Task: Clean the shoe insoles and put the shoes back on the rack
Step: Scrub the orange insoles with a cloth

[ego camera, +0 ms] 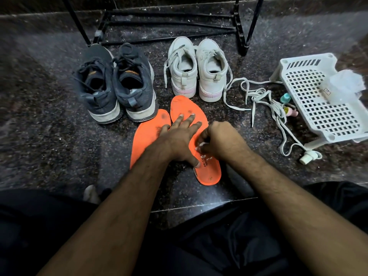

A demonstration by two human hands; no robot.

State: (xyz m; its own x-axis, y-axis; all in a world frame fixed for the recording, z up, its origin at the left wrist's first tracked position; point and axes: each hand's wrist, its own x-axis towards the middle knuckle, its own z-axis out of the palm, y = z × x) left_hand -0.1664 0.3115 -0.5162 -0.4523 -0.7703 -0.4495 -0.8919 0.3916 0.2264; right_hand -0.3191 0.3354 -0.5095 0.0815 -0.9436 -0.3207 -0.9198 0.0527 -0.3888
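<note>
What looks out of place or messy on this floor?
The white basket lies tipped against the floor, small bottles beside it. Loose white laces sprawl from the white shoes. Both orange insoles carry dark smudges.

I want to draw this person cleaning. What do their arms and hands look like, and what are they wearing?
Both arms are bare up to the frame's edge: no sleeves, watch, rings or gloves show. The forearms are hairy. The left hand and right hand have short nails. Below them, dark black clothing covers the lap.

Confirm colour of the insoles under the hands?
Bright orange insoles, with dark smudges near the toe ends. Head view, the only one, shows them clearly.
</note>
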